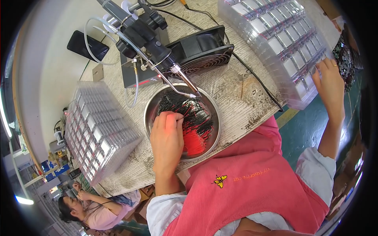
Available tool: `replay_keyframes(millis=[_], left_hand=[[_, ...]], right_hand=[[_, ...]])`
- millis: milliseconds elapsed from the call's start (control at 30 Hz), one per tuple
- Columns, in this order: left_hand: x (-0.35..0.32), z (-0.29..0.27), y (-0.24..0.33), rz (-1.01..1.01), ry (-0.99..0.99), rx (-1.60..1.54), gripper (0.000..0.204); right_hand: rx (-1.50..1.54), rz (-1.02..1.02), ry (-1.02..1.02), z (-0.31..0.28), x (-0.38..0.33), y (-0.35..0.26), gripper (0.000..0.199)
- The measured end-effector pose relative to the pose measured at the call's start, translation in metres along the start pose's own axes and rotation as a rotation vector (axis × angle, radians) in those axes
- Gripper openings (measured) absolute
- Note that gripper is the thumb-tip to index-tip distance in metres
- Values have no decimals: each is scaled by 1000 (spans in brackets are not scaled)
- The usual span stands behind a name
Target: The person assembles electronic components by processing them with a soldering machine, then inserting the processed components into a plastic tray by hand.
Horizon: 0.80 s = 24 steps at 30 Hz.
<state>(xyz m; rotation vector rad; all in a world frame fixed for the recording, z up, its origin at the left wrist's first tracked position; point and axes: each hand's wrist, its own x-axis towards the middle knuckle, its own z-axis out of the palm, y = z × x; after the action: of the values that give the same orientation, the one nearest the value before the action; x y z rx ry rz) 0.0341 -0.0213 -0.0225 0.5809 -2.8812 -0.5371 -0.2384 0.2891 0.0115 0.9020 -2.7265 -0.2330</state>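
My left hand (168, 135) is at the near left of a round metal bowl (217, 129), its fingers bent and pinched together over the wires. Cut black wires (173, 103) fill the far part of the bowl, and a bundle of red wires (194, 143) lies nearer me. What the left fingertips hold is hidden. On the right, my right hand (330, 84) reaches the near right corner of a stack of clear plastic trays (252, 43) filled with white square pieces. Its fingers are bent down at a compartment, and I cannot make out what they grip. Above the bowl points a soldering iron (187, 80) with a thin feed tube.
A black fan (208, 59) stands behind the bowl, with a cable (258, 80) running right. Another stack of clear trays (100, 133) is on the left. A black phone (87, 46) lies at the far left. Below left, a co-worker (98, 208) sits beyond the table edge.
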Motion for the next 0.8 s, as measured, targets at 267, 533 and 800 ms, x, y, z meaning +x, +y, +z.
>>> replay_keyframes(millis=[267, 533, 800], left_hand=[[-7, -13, 1, -51, 31, -152, 12], [-13, -7, 3, -21, 11, -95, 9], [3, 3, 17, -14, 133, -25, 8]], right_hand=[[221, 195, 198, 22, -25, 8, 19], [1018, 207, 302, -9, -33, -28, 27], [1317, -196, 28, -30, -27, -103, 25]])
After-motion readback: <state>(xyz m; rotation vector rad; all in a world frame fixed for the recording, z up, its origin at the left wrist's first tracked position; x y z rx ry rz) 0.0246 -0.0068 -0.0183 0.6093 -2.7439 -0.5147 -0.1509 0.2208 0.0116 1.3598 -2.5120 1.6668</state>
